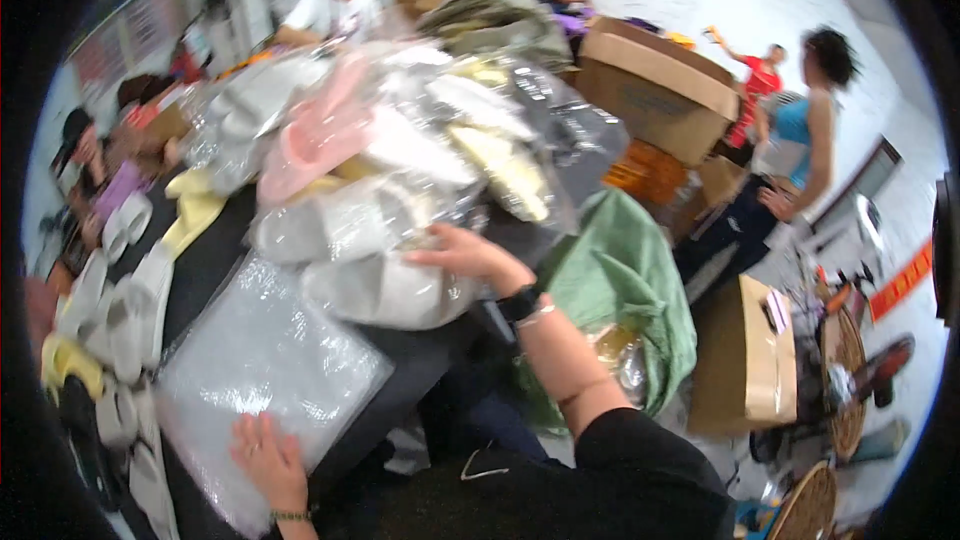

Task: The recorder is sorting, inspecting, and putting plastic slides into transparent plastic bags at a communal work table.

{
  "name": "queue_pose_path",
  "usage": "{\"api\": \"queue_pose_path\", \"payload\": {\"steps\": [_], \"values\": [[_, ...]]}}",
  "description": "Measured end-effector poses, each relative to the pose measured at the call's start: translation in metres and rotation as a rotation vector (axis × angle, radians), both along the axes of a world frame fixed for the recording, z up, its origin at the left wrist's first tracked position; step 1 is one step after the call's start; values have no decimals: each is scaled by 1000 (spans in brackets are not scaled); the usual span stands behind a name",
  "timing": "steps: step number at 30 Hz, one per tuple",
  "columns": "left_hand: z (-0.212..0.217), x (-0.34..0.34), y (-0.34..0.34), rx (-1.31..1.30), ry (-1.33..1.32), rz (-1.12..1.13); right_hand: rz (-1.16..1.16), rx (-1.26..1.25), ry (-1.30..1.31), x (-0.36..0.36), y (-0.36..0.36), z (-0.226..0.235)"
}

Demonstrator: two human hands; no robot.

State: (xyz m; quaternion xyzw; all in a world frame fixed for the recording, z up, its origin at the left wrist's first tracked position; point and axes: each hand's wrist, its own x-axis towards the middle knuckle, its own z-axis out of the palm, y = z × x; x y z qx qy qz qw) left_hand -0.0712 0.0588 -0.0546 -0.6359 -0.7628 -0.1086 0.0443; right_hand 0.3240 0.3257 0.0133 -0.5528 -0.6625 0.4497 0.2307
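My left hand (pixel 270 462) lies flat, fingers stretched, on a stack of clear plastic bags (pixel 275 370) on the dark table. Farther right, my right hand (pixel 472 252) reaches over the near side of a heap of bagged slippers. Its fingers are apart and touch a pair of pale grey slippers (pixel 385 290) in clear plastic. Just beyond in the heap lie a pink slipper (pixel 315 140) and yellow slippers (pixel 505 170), also bagged. At the table's left side stand loose grey slippers (pixel 125 325) and a yellow slipper (pixel 72 365) in rows.
A green sack (pixel 625 290) with bagged things in it stands right of the table. Large cardboard boxes (pixel 655 90) are behind it, and another carton (pixel 745 360) stands at the right. A person in white (pixel 340 15) is across the heap; a person in blue (pixel 800 145) stands right.
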Motion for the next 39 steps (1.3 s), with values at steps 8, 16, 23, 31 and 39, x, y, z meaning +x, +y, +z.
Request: {"api": "queue_pose_path", "payload": {"steps": [8,16,23,31,39], "values": [[13,8,4,293,213,-187,-13,148,74,-4,7,16],[14,8,2,312,319,-177,47,88,435,36,-5,48],[-4,1,1,-66,121,43,3,136,673,25,-37,111],[-1,1,-2,-125,109,85,201,234,688,-74,-43,129],[-10,4,4,16,51,29,466,-48,481,-183,-16,39]]}}
